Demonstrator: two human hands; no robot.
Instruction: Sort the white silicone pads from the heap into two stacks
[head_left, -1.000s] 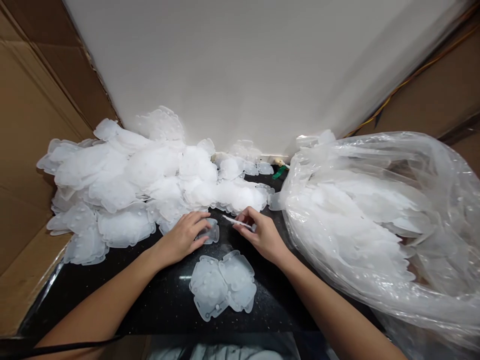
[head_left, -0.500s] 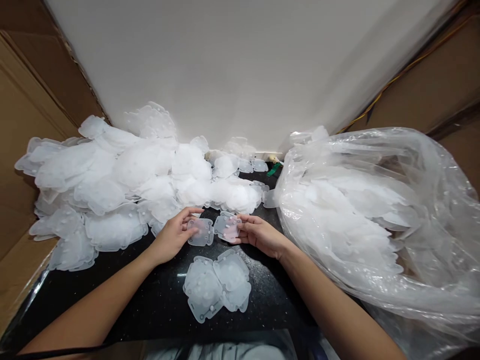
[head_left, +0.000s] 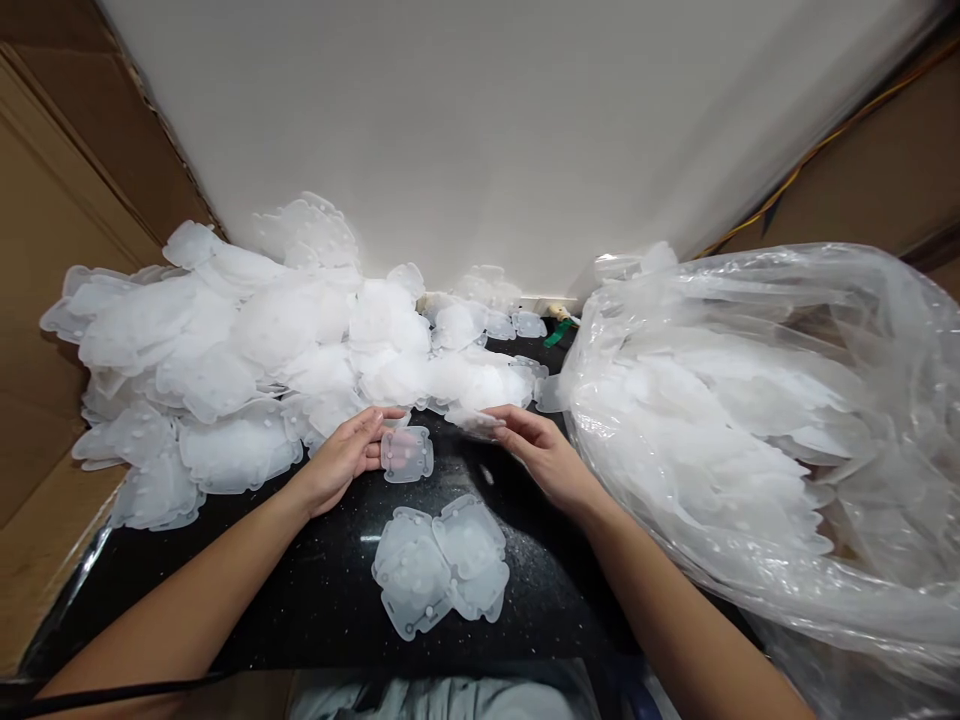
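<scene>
My left hand [head_left: 343,464] holds a thin translucent plastic plate [head_left: 409,455] by its left side, the fingers showing through it. Another clear edge shows by the left index fingertip; I cannot tell whether it is a second plate. To the right, my right hand [head_left: 541,453] pinches a tilted plastic plate [head_left: 475,423] by its right edge, seen nearly edge-on at the front of the heap. Below both hands, a small group of overlapping plates [head_left: 411,560] lies on the black speckled tabletop [head_left: 315,590].
A large heap of similar plates [head_left: 210,350] spreads along the back and left, against the pale wall [head_left: 465,130]. At right a clear plastic bag [head_left: 885,400] holds many more. Cardboard [head_left: 60,240] stands at left; a green strip [head_left: 557,332] lies at the back.
The right hand's plate has moved slightly away from the left one and turned from face-up to nearly edge-on. My left fingers have shifted on their plate. The whole view has moved a little.
</scene>
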